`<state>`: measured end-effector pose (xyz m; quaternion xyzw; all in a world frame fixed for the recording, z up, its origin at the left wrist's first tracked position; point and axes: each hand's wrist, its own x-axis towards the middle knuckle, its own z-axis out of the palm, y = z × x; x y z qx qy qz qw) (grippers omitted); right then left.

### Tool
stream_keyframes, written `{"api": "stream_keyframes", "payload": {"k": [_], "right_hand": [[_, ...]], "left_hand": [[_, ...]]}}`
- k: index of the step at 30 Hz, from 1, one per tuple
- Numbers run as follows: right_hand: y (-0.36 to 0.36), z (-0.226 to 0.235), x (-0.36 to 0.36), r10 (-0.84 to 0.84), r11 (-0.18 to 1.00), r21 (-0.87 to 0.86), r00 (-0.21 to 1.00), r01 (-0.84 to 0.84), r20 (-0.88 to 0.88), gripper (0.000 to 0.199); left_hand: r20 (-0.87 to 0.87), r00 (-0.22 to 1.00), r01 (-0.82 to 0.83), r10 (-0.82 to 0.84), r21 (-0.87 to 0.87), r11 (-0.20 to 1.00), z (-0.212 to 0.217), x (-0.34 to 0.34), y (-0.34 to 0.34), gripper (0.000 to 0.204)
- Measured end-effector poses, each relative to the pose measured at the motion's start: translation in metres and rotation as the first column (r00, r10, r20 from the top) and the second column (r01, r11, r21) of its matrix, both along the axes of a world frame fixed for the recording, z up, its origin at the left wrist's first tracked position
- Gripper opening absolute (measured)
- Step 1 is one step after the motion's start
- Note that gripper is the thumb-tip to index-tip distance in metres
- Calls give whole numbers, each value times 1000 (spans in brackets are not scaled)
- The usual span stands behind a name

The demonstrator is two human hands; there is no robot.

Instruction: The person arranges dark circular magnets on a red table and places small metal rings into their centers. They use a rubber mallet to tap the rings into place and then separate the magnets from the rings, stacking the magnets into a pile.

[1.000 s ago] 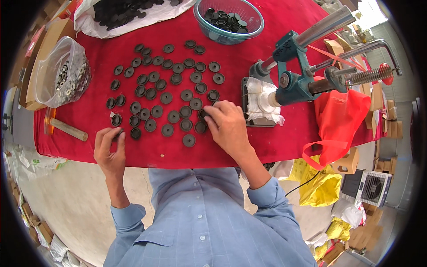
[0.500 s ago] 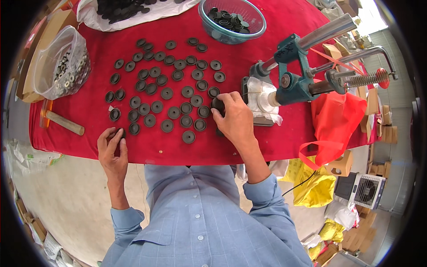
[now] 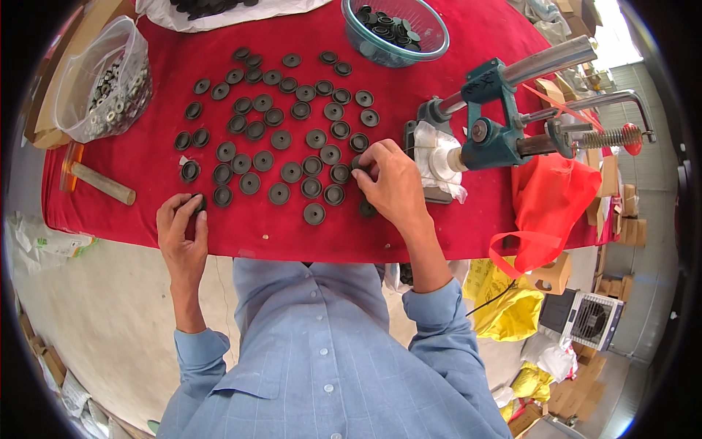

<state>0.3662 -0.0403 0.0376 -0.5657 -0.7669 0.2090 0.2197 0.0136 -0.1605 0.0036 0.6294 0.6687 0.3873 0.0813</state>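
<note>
Red cloth [image 3: 439,234] held rows of dark round discs [image 3: 292,139]; the right hand [image 3: 391,183] pinched 1 disc at 3 o'clock of them beside the hand press [image 3: 497,124], the left hand [image 3: 183,230] pinched another at 8 o'clock near the edge, where a slip could drop it.

Bare red cloth [image 3: 248,234] along the near table edge, open between left hand [image 3: 183,234] and right hand [image 3: 391,183]. Beyond, close-packed black discs [image 3: 292,124]. Rightward, blocked by teal hand press [image 3: 497,124].
</note>
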Motion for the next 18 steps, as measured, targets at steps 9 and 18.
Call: {"api": "stream_keyframes", "payload": {"k": [9, 18], "right_hand": [[5, 19, 6, -119, 988, 80, 979, 133, -164, 35], [9, 4, 15, -103, 983, 150, 994, 105, -23, 21]], "left_hand": [[18, 1000, -18, 17, 15, 1000, -5, 0, 2, 31], [-9, 1000, -8, 9, 39, 999, -5, 0, 5, 30]]}}
